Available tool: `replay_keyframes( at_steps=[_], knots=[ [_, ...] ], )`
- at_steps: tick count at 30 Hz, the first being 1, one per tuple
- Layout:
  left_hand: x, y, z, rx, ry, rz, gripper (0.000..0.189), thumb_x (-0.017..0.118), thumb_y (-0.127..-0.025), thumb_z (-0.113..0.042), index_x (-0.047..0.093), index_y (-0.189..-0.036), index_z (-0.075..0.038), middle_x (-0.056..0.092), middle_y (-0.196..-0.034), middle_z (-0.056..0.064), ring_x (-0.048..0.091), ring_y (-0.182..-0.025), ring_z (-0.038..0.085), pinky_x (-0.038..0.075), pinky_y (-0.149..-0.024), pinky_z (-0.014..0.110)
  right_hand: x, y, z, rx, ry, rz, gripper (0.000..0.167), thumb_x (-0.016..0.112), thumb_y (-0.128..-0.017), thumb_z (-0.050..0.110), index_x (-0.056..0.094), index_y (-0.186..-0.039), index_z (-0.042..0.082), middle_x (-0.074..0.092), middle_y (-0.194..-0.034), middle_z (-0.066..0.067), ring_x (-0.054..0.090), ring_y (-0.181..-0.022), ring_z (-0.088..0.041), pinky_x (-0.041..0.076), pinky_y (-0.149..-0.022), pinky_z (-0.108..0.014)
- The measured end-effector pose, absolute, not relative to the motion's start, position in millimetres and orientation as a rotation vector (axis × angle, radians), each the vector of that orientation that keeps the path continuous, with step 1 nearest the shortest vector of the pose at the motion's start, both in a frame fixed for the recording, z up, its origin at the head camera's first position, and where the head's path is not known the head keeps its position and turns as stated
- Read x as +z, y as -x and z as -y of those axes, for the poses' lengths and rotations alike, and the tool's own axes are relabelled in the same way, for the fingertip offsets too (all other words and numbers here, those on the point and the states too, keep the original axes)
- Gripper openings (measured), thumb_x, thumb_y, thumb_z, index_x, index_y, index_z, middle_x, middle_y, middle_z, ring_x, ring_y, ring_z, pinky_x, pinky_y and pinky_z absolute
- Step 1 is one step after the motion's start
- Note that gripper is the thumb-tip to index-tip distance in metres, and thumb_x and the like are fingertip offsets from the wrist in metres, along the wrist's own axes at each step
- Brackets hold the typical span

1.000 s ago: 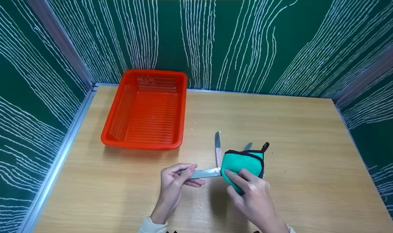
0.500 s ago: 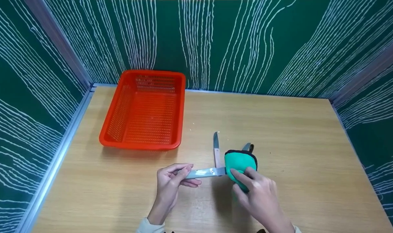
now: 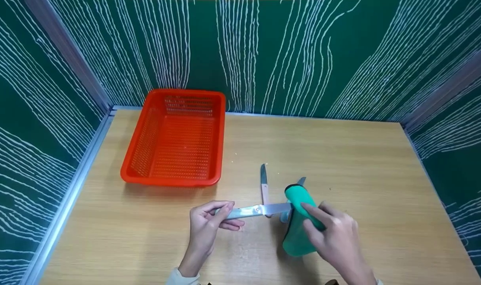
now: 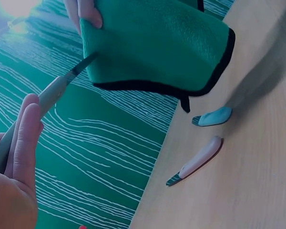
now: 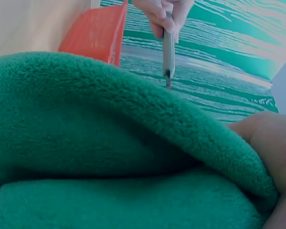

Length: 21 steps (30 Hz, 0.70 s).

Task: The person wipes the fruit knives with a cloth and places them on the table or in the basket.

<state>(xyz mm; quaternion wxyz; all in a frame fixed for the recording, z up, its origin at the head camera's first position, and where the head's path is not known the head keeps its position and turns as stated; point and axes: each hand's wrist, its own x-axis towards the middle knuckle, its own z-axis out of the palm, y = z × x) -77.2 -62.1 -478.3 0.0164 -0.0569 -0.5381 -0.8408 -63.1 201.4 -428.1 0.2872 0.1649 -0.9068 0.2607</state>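
Your left hand (image 3: 205,229) has its grip closed on the handle of a grey-green knife (image 3: 245,212), thumb on top, blade pointing to about 3 o'clock. The tip reaches the near edge of the green cloth (image 3: 304,233); whether it presses into the fabric, you cannot tell. Your right hand (image 3: 339,235) lies at roughly 4 o'clock from that cloth and pinches it, index finger stretched along the surface; the other fingers are largely hidden. The cloth is fleecy, edged in black, and hangs folded above the counter (image 3: 355,158).

Beneath the work lie two more knives. The pink-handled knife (image 3: 265,192) sits between 10 and 11 o'clock from the cloth, its blade aimed at 12. The blue-handled knife (image 4: 217,116) is partly covered in the head view, with its blade tip showing at 12 o'clock from the cloth. Farther off, at 10 o'clock, stands a red basket (image 3: 220,150).
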Motion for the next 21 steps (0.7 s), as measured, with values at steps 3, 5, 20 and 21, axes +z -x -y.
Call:
replay_keyframes(
  at_steps=[3, 5, 20, 21],
  knots=[
    [-477.2, 79.0, 63.3, -2.6, 0.19, 1.68, 0.025, 0.063, -0.09, -0.005, 0.062, -0.1, 0.018, 0.066, -0.082, 0.031, 0.068, -0.062, 0.035, 0.056, -0.053, 0.048, -426.8, 65.3, -206.5, 0.724, -0.43, 2.376, 0.03, 0.068, -0.063, -0.004, 0.078, -0.089, 0.009, 0.039, -0.061, 0.013, 0.024, -0.046, 0.002, 0.018, -0.038, -0.014],
    [-476.4, 80.0, 64.1, -2.593, 0.194, 1.686, 0.025, 0.062, -0.09, -0.005, 0.061, -0.101, 0.018, 0.066, -0.082, 0.03, 0.068, -0.062, 0.035, 0.056, -0.053, 0.048, -425.0, 66.0, -209.0, 0.747, -0.422, 2.366, 0.03, 0.067, -0.063, -0.006, 0.078, -0.088, 0.008, 0.041, -0.061, 0.012, 0.025, -0.046, 0.002, 0.018, -0.038, -0.014],
    [-474.4, 81.9, 61.0, -2.598, 0.161, 1.705, 0.025, 0.064, -0.089, -0.005, 0.062, -0.1, 0.018, 0.066, -0.082, 0.03, 0.068, -0.062, 0.038, 0.056, -0.053, 0.048, -411.5, 65.1, -214.5, 0.896, -0.415, 2.284, 0.031, 0.067, -0.065, -0.008, 0.077, -0.091, 0.007, 0.051, -0.063, 0.006, 0.038, -0.046, -0.003, 0.029, -0.037, -0.013],
    [-474.7, 82.2, 60.5, -2.598, 0.166, 1.7, 0.025, 0.064, -0.089, -0.004, 0.062, -0.099, 0.018, 0.066, -0.081, 0.031, 0.068, -0.062, 0.038, 0.056, -0.052, 0.048, -410.7, 65.0, -214.2, 0.898, -0.415, 2.279, 0.031, 0.066, -0.065, -0.008, 0.077, -0.091, 0.007, 0.051, -0.063, 0.006, 0.038, -0.046, -0.003, 0.029, -0.037, -0.013]
  ],
)
